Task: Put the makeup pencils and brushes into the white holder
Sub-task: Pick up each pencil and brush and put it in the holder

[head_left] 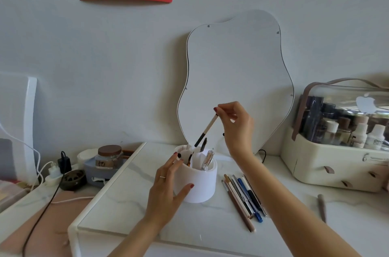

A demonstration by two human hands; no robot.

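The right hand [232, 122] is lifted up in the middle of the frame, pinching the top end of a makeup pencil [206, 130] with its fingertips. The pencil slants, dark tip down and to the left, over the white holder [200, 183] on the table [126, 204]. The left hand [168, 185] is spread open against the holder's left side.

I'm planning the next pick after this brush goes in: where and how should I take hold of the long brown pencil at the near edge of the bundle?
Grip the long brown pencil near its near end, by the pale tip, coming from above and from the holder's side. That end juts clear of the other pencils, while its far part lies close against them. The right hand is busy with the brush; the left hand steadies the white holder.
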